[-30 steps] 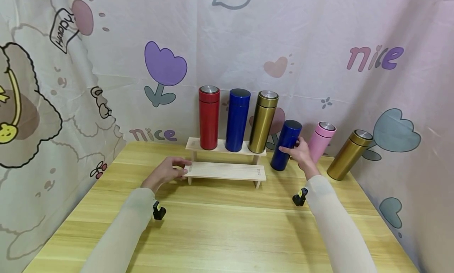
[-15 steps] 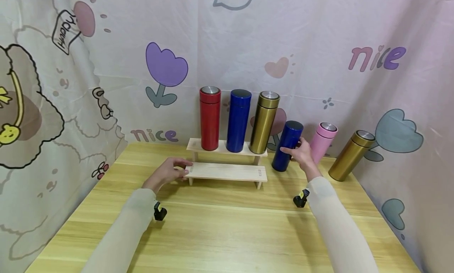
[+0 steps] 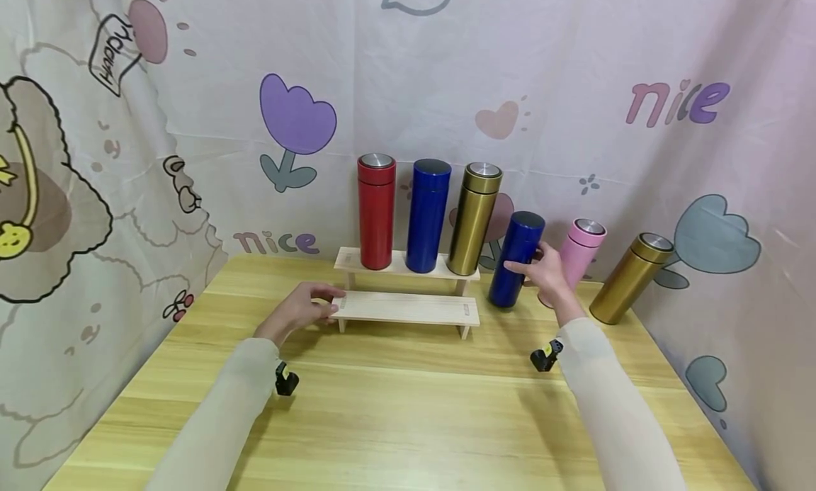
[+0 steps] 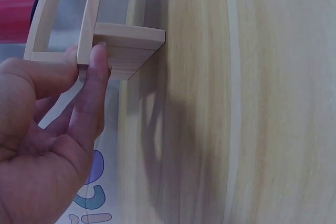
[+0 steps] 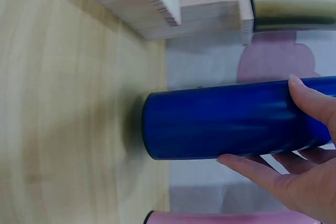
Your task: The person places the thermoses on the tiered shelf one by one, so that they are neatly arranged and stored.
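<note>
My right hand (image 3: 545,273) grips a short blue thermos (image 3: 518,258) to the right of the two-tier wooden stand. In the right wrist view thumb and fingers lie on opposite sides of the blue thermos (image 5: 226,121); whether its base touches the table I cannot tell. My left hand (image 3: 306,310) pinches the left end of the stand's lower shelf (image 3: 408,308), thumb on top and fingers beneath in the left wrist view. On the upper shelf (image 3: 399,263) stand a tall red thermos (image 3: 377,215), a tall blue thermos (image 3: 428,218) and a tall gold thermos (image 3: 474,222).
A pink thermos (image 3: 579,254) stands just behind and right of my right hand, its lower part partly hidden. Farther right is a short gold thermos (image 3: 631,278). The wooden table (image 3: 408,413) ends at a patterned cloth backdrop (image 3: 561,52).
The short blue thermos has risen very slightly in my right hand. My left hand keeps its hold on the lower shelf, and the stand has not moved.
</note>
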